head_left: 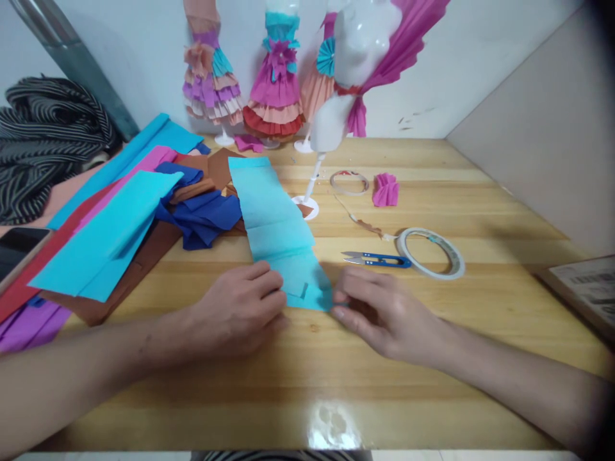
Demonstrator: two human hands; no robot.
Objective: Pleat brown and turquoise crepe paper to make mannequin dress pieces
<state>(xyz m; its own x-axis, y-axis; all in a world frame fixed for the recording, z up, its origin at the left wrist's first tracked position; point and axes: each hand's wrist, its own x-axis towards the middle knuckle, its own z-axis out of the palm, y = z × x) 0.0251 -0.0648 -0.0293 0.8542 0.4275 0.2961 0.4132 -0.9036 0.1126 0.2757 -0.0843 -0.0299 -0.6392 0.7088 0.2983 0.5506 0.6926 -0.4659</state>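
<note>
A turquoise paper strip (273, 218) lay flat on the table (288, 397), running away from the person. The left hand (240, 307) gripped its near left edge with curled fingers, and the right hand (384, 314) pinched the near right corner (only the fingertips touched the paper). Blue-handled snips (377, 259) and a tape roll (430, 253) lay just beyond the right hand.

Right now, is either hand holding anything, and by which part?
Both hold the turquoise paper strip at its near end: the left hand grips its left edge, and the right hand pinches its near right corner.
</note>
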